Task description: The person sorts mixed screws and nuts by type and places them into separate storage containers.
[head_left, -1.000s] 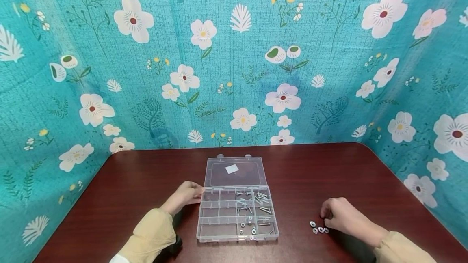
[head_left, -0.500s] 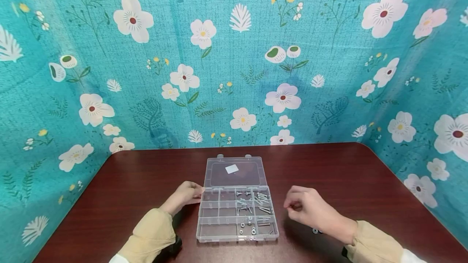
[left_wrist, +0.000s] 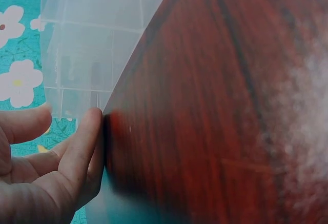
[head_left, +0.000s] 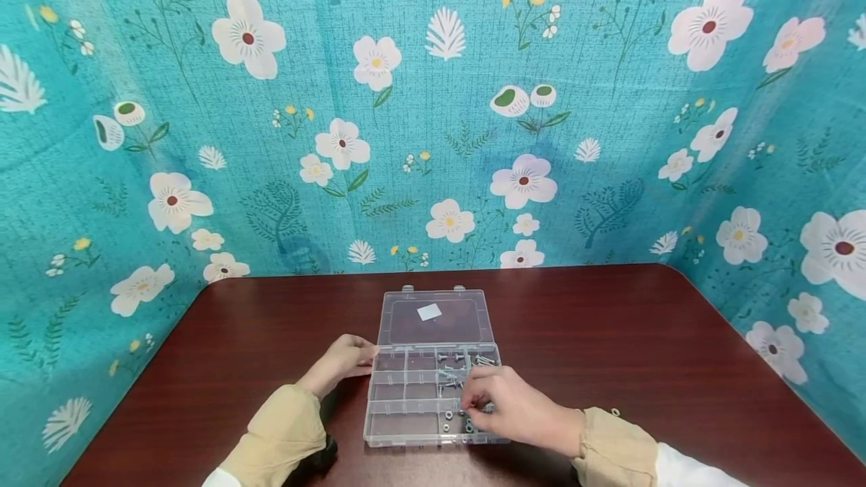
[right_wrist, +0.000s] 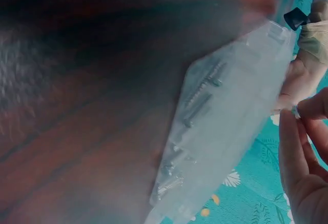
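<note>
A clear plastic compartment box (head_left: 402, 442) lies on the table with its lid (head_left: 467, 320) folded back flat. My left hand (head_left: 343, 359) rests at its left wall; in the left wrist view the fingertips (left_wrist: 95, 114) are right at the box edge, thumb apart. Over the front right compartments, my right hand (head_left: 506, 406) pinches a tiny shiny metal nut (right_wrist: 295, 110) between thumb and fingertips. Several nuts (head_left: 449, 415) lie in the front compartment beneath, partly covered by the hand. Screws (head_left: 449, 374) fill the compartments behind, and longer ones (right_wrist: 197, 110) show through the box wall.
Another nut (head_left: 615, 412) lies on the dark red table (head_left: 609, 322) just beyond the right sleeve (head_left: 612, 446), which covers the spot beside it. A small white label (head_left: 429, 312) is on the lid. A flowered teal curtain (head_left: 419, 141) hangs behind the table.
My right hand has moved left from the nuts on the table to above the box's front right compartments. The left hand and the box have stayed in place.
</note>
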`<state>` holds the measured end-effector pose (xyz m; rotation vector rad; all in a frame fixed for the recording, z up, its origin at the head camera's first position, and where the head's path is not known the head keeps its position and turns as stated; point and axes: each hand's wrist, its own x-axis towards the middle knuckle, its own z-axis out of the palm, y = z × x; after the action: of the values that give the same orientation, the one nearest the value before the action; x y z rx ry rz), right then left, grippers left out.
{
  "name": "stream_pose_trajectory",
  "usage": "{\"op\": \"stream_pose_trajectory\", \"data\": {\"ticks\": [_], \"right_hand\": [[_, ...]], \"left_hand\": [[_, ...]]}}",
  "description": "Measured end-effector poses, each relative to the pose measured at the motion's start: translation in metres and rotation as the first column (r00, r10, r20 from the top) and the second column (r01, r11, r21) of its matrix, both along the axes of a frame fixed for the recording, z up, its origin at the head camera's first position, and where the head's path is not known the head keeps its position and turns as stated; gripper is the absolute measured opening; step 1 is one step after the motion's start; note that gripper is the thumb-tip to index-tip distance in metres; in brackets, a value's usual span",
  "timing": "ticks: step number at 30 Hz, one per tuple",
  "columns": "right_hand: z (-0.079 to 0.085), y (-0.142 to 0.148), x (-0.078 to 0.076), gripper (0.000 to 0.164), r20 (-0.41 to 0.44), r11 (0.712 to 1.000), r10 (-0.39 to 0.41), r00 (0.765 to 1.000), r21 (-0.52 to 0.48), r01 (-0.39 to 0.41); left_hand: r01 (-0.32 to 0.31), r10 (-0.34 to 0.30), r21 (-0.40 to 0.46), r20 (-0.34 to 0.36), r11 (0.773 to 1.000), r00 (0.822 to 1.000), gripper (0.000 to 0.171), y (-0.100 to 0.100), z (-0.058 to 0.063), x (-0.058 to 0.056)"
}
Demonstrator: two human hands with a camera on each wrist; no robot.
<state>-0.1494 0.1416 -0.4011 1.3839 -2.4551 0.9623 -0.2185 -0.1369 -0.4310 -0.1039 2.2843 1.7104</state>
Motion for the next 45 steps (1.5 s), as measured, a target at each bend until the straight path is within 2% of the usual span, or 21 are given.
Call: {"op": "stream_pose_trajectory", "data": {"ticks": [4,9,15,28,30,34,39,45], "right_hand": [[-0.001,0.011,-0.002,0.013,-0.044,1.000,-0.001,0.999,0.028,0.002],[0.003,0.041,-0.004,0.017,-0.095,0.997,-0.003,0.996,0.080,0.011],[0.005,0.083,-0.003,0.022,-0.037,0.986,-0.056,0.998,0.157,0.061],[-0.009,0.151,-0.001,0.025,0.008,0.967,-0.175,0.985,0.188,0.171],[-0.010,0.157,-0.001,0.023,0.059,0.956,-0.217,0.974,0.213,0.200],[-0.017,0.167,0.001,0.020,0.093,0.939,-0.271,0.958,0.246,0.241],[-0.029,0.173,0.004,0.026,0.031,0.926,-0.303,0.952,0.245,0.287],[-0.033,0.172,0.004,0.032,-0.015,0.934,-0.296,0.955,0.205,0.293]], "left_hand": [[-0.003,0.003,-0.010,0.003,1.000,1.000,0.021,0.002,-0.001,0.000],[-0.015,0.015,0.013,0.009,1.000,1.000,0.022,0.001,0.000,-0.001],[-0.005,0.005,0.010,0.016,1.000,1.000,0.024,0.000,0.001,-0.001],[0.020,-0.021,0.011,0.011,1.000,1.000,0.026,0.000,0.001,-0.001],[0.022,-0.022,0.013,0.015,1.000,1.000,0.026,0.000,0.001,-0.002],[0.021,-0.021,0.024,0.011,0.999,1.000,0.025,0.000,0.001,-0.002],[0.030,-0.030,0.018,0.004,0.999,1.000,0.025,-0.001,0.000,-0.001],[0.030,-0.030,0.019,0.005,0.999,1.000,0.025,-0.002,0.000,-0.001]]}}
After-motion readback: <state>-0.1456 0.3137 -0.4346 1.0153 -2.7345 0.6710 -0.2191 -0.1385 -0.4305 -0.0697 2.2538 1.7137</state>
